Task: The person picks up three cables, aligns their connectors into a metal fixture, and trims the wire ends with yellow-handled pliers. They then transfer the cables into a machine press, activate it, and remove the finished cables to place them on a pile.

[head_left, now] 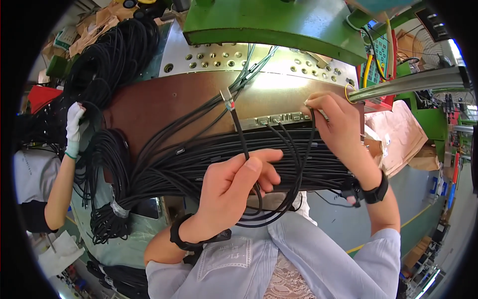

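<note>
My left hand is closed, thumb and index finger pinching a black cable. The cable stands up from the grip and ends in a small metal plug with a bit of red at its base. My right hand is closed too, its fingertips pinching the upper end of another black cable; that end is mostly hidden by the fingers. Between the hands lies a metal strip with a row of sockets, and two plugged-in cables run down from it toward me.
A thick bundle of black cables crosses in front of the brown board. Beyond are a perforated metal plate and a green machine. At left, a co-worker's white-gloved hand is beside coiled cables. A metal arm juts in from the right.
</note>
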{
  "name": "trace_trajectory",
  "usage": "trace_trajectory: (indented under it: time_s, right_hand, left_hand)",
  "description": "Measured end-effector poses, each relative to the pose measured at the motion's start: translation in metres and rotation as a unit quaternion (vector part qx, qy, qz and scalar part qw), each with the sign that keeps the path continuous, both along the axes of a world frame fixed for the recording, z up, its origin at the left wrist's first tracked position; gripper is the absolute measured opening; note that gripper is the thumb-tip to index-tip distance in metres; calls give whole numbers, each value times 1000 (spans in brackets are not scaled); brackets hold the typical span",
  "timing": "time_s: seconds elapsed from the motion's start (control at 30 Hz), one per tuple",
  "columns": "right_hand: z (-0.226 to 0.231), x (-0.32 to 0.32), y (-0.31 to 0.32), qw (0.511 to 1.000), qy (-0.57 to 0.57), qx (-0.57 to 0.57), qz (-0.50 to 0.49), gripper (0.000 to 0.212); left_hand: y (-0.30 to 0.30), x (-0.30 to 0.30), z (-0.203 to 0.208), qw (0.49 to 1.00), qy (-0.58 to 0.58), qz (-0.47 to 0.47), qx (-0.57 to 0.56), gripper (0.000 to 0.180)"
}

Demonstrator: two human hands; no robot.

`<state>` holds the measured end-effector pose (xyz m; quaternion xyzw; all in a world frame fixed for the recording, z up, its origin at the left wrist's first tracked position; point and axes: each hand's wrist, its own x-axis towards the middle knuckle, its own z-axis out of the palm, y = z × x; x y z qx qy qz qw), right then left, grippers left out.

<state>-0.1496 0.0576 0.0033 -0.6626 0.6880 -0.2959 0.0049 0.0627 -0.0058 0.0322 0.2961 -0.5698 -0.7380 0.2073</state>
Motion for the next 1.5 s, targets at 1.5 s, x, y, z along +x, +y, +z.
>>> trace_trajectory:
  time_s: [1.5]
  right_hand:
    - [-13, -9, 17, 983, -168, 66, -39, 21]
  left_hand:
    - [-154, 117, -33, 641, -379, 141, -652, 25]
